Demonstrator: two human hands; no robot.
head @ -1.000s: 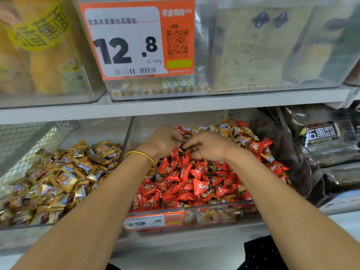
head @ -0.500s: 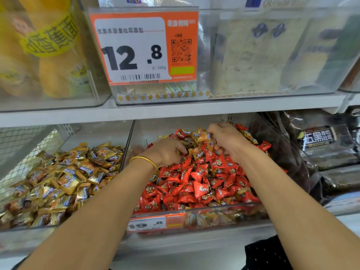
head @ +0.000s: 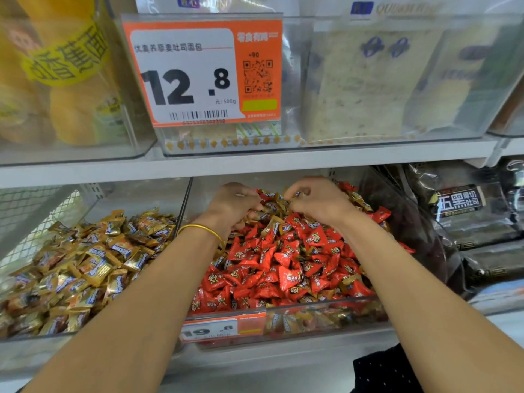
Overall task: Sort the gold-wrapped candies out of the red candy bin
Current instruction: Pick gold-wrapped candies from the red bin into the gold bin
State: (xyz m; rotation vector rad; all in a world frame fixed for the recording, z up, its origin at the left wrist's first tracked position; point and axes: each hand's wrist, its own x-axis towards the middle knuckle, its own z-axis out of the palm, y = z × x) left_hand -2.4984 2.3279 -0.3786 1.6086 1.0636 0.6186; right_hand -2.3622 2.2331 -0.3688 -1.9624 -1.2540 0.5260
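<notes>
Wrappers of shiny foil mark the gold-wrapped candies (head: pixel 272 207), which lie mixed among the red candies (head: pixel 283 268) at the back, on the high part of the heap in the red candy bin (head: pixel 283 309). Each piece looks light and small, with a crinkly, probably slippery skin, so it is best pinched by the body or by a crimped end. The left hand (head: pixel 232 207) has its grip curled around some gold pieces, and the right hand (head: pixel 319 202) pinches one between thumb and fingertips. The shelf (head: pixel 255 165) sits close above both hands, so lifting room is little. To the left, past the clear divider (head: pixel 185 205), the gold candy bin (head: pixel 85 265) is near and open on top. Dark bags (head: pixel 419 222) crowd the right side.
</notes>
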